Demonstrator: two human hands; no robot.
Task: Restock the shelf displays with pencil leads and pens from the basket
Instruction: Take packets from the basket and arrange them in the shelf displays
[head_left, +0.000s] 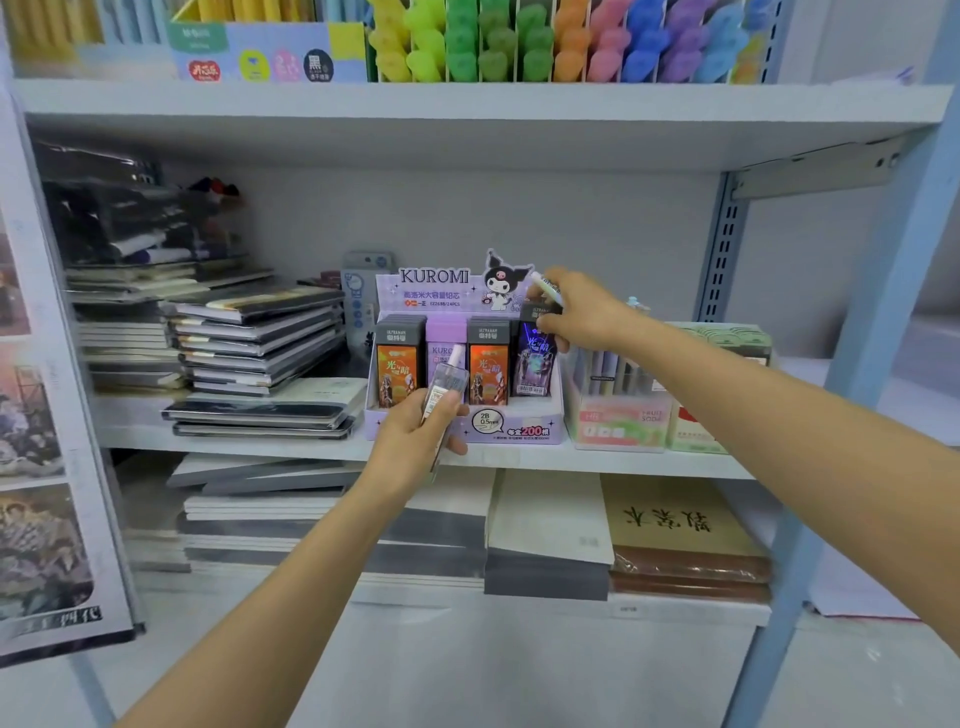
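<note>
A purple Kuromi display box (524, 421) stands on the middle shelf with upright pencil lead cases in it, two orange (397, 371) and one light purple (444, 338). My right hand (582, 312) pinches the top of a dark purple lead case (535, 364) at the box's right end, and a pale pen (546, 287) lies held in the same fingers. In front of the box, my left hand (421, 441) grips a few pens in clear wrap (444, 384), their pink tips pointing up. The basket is out of view.
Stacked notebooks (254, 343) fill the shelf left of the box. A pink and green pen display (623, 410) stands to its right. Colourful highlighters (545, 41) line the shelf above, paper pads (675, 519) the shelf below. A blue upright post (857, 364) stands at right.
</note>
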